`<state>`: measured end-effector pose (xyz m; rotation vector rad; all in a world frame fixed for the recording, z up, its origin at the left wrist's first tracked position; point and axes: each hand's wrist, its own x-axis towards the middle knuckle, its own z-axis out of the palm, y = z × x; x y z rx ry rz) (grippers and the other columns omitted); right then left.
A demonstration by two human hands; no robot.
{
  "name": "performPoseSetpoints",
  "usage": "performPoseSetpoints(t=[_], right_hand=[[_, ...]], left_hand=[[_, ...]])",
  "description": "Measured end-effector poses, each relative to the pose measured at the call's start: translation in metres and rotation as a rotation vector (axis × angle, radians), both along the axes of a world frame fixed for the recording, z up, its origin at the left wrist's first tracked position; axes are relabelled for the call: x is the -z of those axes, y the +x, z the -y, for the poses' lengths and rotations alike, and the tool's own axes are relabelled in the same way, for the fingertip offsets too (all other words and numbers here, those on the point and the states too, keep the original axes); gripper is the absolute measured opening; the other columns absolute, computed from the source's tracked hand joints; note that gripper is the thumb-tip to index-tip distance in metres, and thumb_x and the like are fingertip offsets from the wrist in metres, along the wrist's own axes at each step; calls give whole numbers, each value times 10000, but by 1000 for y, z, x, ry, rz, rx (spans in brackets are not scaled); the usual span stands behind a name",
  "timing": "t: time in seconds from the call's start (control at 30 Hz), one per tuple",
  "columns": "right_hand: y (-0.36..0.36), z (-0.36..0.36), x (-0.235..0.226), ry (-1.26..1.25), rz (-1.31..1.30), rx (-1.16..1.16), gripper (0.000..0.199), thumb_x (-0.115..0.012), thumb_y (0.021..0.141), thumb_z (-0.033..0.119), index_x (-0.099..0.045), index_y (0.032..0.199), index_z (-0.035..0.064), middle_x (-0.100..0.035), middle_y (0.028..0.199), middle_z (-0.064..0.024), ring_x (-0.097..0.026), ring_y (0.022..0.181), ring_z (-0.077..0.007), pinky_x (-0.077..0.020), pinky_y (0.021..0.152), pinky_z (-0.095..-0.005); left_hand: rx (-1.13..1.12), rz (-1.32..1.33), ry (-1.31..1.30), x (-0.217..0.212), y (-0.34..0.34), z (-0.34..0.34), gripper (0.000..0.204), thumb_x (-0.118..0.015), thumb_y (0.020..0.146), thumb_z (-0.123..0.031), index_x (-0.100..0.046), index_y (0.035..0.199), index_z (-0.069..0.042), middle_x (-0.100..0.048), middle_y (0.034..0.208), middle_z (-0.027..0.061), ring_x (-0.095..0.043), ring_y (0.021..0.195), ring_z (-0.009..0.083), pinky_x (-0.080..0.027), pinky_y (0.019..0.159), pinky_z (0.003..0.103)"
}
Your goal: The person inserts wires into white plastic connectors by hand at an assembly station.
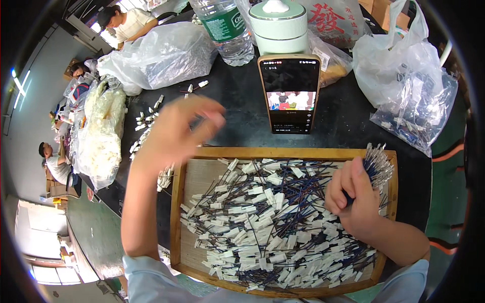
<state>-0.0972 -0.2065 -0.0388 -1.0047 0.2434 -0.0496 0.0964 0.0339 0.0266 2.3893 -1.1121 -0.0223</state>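
Observation:
A bundle of thin dark wires with silvery metal terminals [378, 166] is gripped in my right hand [356, 197], fingers wrapped round it, over the right side of a wooden-framed tray [283, 153]. Many small white plastic connectors with dark wires [273, 202] fill the tray in a loose heap. My left hand [177, 129] is raised past the tray's far left corner, above the black table. Motion blurs its curled fingers, and whether anything is between them is unclear. Beneath and beside it lie more white connectors [146, 120], partly hidden by the hand and forearm.
A lit phone [288, 116] stands upright beyond the tray, before a pale green lidded cup [280, 30] and a water bottle [227, 35]. Plastic bags [161, 55] lie at far left, with a clear bag [411, 101] at right. Other people sit at left.

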Motion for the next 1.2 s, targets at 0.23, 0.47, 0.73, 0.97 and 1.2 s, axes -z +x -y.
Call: performPoseSetpoints(t=[0.23,0.47,0.73,0.97,1.2], right_hand=[[2,-2,-8,92,118,-148,491,-219,997,468,-334,700,93,-482,584,-95,-581,547,-207,-484,465,-304],[5,3,-8,84,-66,-92,458,-398,975,447,-390,682,95,-460,581,-39,-484,486,-125,-328,436,-229],[5,0,-11,-67,-124,-197,494,-396,970,464,-348,630,109,-393,558,-24,-408,453,-122,-279,424,-228],[5,1,-13,-32,-68,-240,395,-426,993,281,-430,649,89,-408,537,17,-389,462,-75,-330,449,-233],[5,2,-13,-43,-37,-251,386,-430,991,273,-438,651,91,-407,530,21,-392,464,-68,-333,450,-228]], left_hand=[[-591,171,384,68,138,-63,455,-583,841,-443,-540,1065,-49,-639,968,205,-619,918,363,-471,803,424],[-492,-207,386,56,137,-23,264,-599,857,-164,-494,1061,-34,-585,683,106,-618,559,201,-522,496,348],[-321,-342,356,35,120,-16,206,-613,803,-44,-534,993,-30,-584,674,63,-599,569,134,-509,484,283],[241,-12,274,31,72,21,138,-609,759,13,-563,871,-52,-584,745,77,-597,688,222,-467,617,319],[240,84,203,7,52,25,137,-643,781,-19,-577,900,-39,-599,780,73,-596,718,202,-473,663,309]])
